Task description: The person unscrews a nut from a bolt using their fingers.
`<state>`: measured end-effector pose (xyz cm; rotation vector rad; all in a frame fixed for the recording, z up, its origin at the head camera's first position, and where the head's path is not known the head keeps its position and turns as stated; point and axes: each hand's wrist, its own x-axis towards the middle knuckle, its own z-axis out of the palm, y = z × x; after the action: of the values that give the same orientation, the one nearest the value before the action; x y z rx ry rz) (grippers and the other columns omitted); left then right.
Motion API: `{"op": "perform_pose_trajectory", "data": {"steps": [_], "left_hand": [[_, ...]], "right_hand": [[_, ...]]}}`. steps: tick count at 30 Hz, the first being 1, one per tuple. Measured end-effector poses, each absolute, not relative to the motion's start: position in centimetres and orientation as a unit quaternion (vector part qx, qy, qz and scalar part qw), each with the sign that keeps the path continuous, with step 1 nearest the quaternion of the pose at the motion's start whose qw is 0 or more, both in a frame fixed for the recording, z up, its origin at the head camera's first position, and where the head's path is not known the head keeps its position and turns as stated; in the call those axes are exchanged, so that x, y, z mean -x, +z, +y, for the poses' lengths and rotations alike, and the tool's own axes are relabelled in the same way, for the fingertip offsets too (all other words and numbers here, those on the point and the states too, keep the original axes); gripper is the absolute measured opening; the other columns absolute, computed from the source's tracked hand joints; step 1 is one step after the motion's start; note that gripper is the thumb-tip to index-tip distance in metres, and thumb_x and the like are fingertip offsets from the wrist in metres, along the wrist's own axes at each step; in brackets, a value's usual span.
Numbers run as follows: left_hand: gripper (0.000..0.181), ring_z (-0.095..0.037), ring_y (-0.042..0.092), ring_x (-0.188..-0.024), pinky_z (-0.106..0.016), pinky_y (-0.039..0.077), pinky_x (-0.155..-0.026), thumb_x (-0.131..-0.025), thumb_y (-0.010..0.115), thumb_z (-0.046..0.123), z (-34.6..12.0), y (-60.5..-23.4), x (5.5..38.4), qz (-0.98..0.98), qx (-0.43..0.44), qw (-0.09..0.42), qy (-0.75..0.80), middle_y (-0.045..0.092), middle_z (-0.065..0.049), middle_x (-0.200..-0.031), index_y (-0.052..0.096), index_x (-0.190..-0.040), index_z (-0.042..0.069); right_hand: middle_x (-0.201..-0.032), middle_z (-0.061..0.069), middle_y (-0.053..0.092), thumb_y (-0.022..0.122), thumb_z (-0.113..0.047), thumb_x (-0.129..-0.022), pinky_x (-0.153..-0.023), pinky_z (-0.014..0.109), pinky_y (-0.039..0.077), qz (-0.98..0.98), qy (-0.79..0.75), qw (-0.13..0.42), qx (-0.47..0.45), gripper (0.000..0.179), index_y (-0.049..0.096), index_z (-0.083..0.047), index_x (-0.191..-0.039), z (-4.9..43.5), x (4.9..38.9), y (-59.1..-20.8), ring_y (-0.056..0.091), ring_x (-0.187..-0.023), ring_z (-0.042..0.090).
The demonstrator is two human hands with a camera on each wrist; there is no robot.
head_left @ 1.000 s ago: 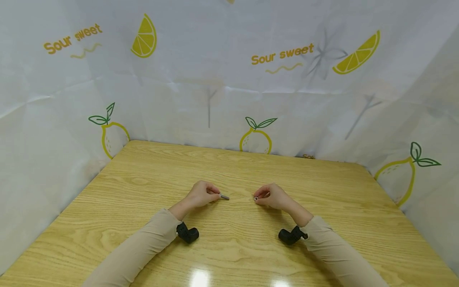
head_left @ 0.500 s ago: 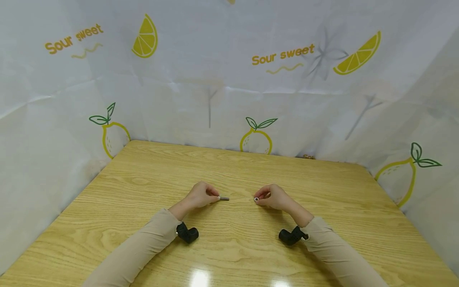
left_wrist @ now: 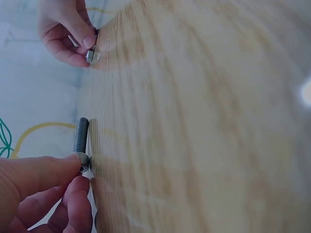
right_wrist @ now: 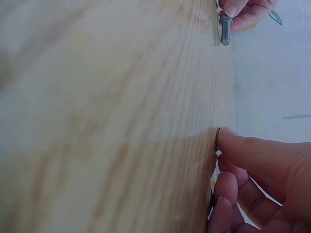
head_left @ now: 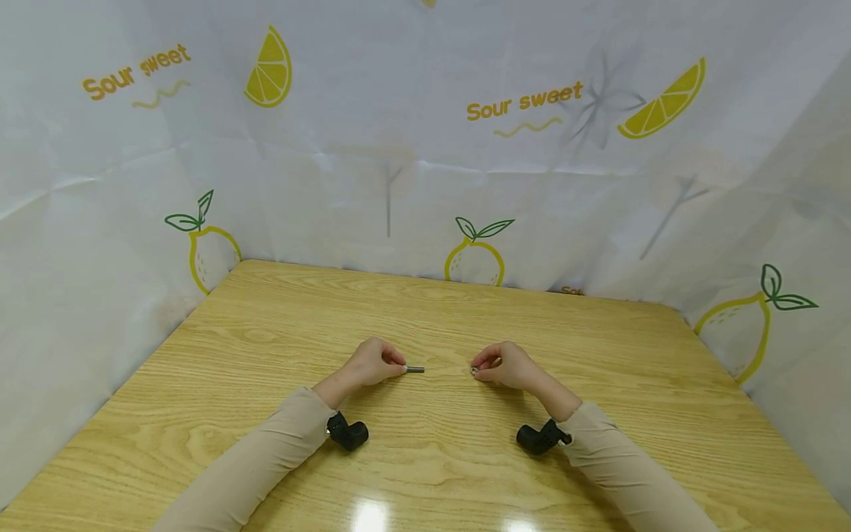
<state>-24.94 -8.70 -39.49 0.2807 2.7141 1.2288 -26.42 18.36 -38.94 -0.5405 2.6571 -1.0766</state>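
Note:
My left hand (head_left: 372, 360) pinches a steel bolt (head_left: 415, 369) by its head between thumb and fingers. Its threaded shank (left_wrist: 81, 133) points right, toward the other hand, and lies level close over the tabletop. Across a short gap, my right hand (head_left: 510, 363) pinches a small metal nut (head_left: 475, 370) at the thumb and fingertips. In the left wrist view the nut (left_wrist: 90, 56) shows beyond the bolt's tip, apart from it. The right wrist view shows the bolt (right_wrist: 226, 31) at the top, while the right hand's own fingers hide the nut there.
Both hands are over a wood-grain table (head_left: 439, 458). Behind it and along its sides hangs a white curtain (head_left: 332, 111) printed with lemons. A black wrist camera (head_left: 349, 432) sits by the left cuff, another black wrist camera (head_left: 540, 437) by the right.
The bolt has turned slightly from a downward slant to level. The nut has turned in the right fingers, its hole no longer facing the head camera. Both hands stay in place.

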Motion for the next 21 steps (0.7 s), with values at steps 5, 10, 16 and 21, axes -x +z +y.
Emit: {"op": "perform_pose_trajectory", "data": {"steps": [5,10,16,21], "left_hand": [[0.01,-0.011,0.058,-0.075,-0.02,0.045,-0.062,-0.083,0.07,0.01,-8.65,-39.46,25.0,0.904,-0.089,0.08,0.411,0.069,-0.006,-0.088,0.073,-0.091,0.004],[0.011,-0.011,0.058,-0.073,-0.019,0.044,-0.061,-0.083,0.07,0.01,-8.68,-39.45,25.0,0.902,-0.085,0.086,0.415,0.069,-0.007,-0.087,0.073,-0.092,0.004],[0.016,-0.011,0.058,-0.073,-0.02,0.046,-0.061,-0.082,0.071,0.012,-8.92,-39.31,24.98,0.899,-0.09,0.094,0.417,0.068,-0.008,-0.087,0.072,-0.095,0.003],[0.02,-0.012,0.057,-0.075,-0.021,0.046,-0.061,-0.082,0.071,0.015,-9.22,-39.02,25.13,0.895,-0.094,0.098,0.424,0.067,-0.008,-0.089,0.071,-0.098,0.002]], "right_hand": [[-0.083,0.012,0.066,0.068,-0.005,-0.083,-0.059,0.026,0.047,0.905,-0.367,0.113,0.183,0.016,0.069,0.002,-0.097,18.36,26.49,-38.97,0.056,-0.068,0.01],[-0.084,0.013,0.066,0.069,-0.006,-0.083,-0.059,0.026,0.047,0.904,-0.368,0.114,0.185,0.017,0.069,0.002,-0.098,18.39,26.5,-39.02,0.056,-0.068,0.01],[-0.087,0.012,0.066,0.069,-0.01,-0.084,-0.061,0.025,0.048,0.903,-0.37,0.12,0.183,0.019,0.068,0.001,-0.099,18.54,26.48,-38.73,0.057,-0.071,0.01],[-0.09,0.013,0.065,0.068,-0.013,-0.085,-0.066,0.026,0.049,0.899,-0.379,0.119,0.184,0.022,0.066,0.002,-0.101,18.62,26.64,-38.12,0.06,-0.076,0.013]]}}
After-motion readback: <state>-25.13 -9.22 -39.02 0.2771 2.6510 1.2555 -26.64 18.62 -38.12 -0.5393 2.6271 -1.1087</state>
